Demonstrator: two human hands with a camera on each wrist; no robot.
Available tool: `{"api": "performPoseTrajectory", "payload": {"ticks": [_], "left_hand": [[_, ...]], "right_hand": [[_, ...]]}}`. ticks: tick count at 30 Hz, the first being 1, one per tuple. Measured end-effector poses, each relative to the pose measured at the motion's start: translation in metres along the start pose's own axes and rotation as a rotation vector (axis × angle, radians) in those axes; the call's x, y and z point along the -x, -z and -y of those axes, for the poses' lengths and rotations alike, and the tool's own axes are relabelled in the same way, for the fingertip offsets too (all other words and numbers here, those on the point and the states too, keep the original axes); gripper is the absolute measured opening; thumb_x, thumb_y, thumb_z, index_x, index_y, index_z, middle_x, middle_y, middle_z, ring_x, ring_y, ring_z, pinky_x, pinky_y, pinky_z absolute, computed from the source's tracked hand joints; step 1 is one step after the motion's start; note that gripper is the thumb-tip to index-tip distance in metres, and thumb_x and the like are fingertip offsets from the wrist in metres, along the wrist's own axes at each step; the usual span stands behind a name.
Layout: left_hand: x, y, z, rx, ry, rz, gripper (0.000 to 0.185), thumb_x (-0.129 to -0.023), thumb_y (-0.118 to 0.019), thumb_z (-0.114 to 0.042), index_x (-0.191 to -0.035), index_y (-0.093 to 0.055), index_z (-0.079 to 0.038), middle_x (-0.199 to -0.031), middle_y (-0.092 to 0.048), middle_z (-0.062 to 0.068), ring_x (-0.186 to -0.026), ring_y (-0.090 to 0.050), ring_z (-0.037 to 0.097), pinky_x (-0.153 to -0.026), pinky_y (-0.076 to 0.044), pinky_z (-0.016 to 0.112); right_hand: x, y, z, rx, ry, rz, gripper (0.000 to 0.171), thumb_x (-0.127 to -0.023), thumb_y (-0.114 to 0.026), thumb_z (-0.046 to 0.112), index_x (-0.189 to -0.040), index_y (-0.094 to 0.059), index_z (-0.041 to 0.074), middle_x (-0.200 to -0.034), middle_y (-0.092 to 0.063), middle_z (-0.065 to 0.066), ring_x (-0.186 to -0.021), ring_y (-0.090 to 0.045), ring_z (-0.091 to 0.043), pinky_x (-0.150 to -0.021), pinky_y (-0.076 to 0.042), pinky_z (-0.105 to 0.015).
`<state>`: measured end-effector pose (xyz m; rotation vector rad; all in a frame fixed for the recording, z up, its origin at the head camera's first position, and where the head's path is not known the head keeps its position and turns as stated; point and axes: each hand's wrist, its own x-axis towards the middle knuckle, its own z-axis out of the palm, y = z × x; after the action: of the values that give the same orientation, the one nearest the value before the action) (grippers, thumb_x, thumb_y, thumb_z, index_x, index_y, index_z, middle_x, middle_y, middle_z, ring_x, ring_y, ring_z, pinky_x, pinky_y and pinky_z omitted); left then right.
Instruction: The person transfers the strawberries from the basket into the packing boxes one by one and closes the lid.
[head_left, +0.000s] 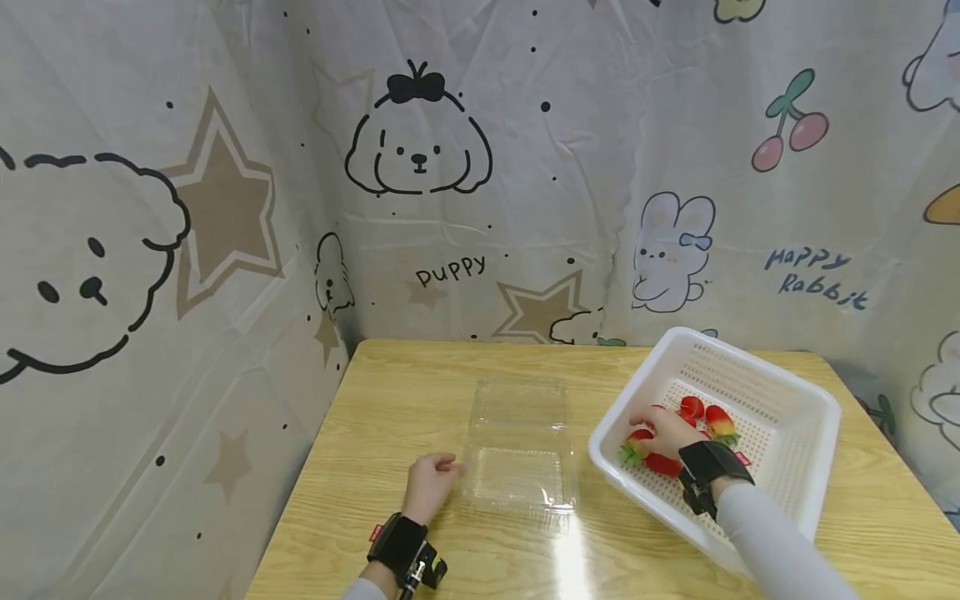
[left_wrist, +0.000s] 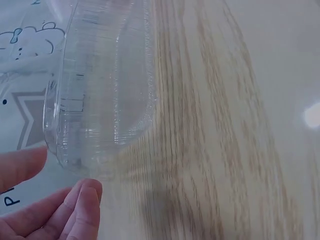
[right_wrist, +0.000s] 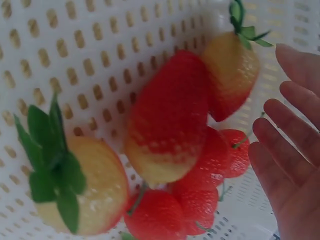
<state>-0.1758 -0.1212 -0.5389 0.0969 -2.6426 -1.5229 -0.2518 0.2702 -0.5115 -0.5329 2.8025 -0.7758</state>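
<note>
Head view, lower centre: the left hand (head_left: 429, 487) lies on the table (head_left: 390, 400) with fingers loosely curled, holding nothing, its fingertips just beside the near left corner of the clamshell (head_left: 519, 450). The forearm is cut off by the bottom edge. At lower right the right hand (head_left: 666, 431) reaches into the basket (head_left: 806, 400), lying over the strawberries (head_left: 705, 412), so part of the pile is hidden beneath it. From this view it is hard to tell whether the fingers close on a berry.

Right wrist view shows the fingers (right_wrist: 295, 150) at the right edge, straight and spread, beside the strawberries (right_wrist: 170, 125) and gripping none; whether they touch the nearest berry cannot be told. About six berries can be made out there: two pale ones with green leaves, one large red one in the middle, and a cluster of roughly three small red ones below, partly cut off by the bottom edge.

Left wrist view shows two fingers (left_wrist: 82, 205) at lower left, near the clear wall of the clamshell (left_wrist: 100, 100); contact is unclear, since the plastic is transparent and its edges are faint.

One clamshell lies open at mid-table, one basket stands tilted at the right. Behind them hangs one curtain (head_left: 465, 167) printed with puppies, stars and rabbits.
</note>
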Motion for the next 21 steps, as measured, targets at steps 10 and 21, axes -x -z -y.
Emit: {"api": "performPoseTrajectory", "payload": {"ticks": [10, 21], "left_hand": [[0.002, -0.004, 0.002, 0.094, 0.039, 0.037, 0.021, -0.08, -0.065, -0.003, -0.093, -0.064, 0.014, -0.077, -0.065, 0.016, -0.064, -0.061, 0.015, -0.055, -0.051, 0.022], [0.0, -0.006, 0.001, 0.189, 0.067, 0.086, 0.019, -0.081, -0.06, 0.003, -0.093, -0.062, 0.018, -0.073, -0.064, 0.016, -0.055, -0.059, 0.012, -0.053, -0.054, 0.029]], "right_hand": [[0.001, -0.014, -0.009, 0.005, 0.035, -0.004, 0.033, -0.067, -0.076, 0.003, -0.098, -0.064, -0.001, -0.091, -0.061, -0.008, -0.081, -0.054, -0.02, -0.078, -0.048, -0.04], [0.0, -0.025, -0.016, 0.048, 0.048, -0.041, 0.041, -0.059, -0.081, 0.0, -0.095, -0.061, 0.005, -0.095, -0.059, -0.007, -0.086, -0.054, -0.024, -0.08, -0.046, -0.043]]}}
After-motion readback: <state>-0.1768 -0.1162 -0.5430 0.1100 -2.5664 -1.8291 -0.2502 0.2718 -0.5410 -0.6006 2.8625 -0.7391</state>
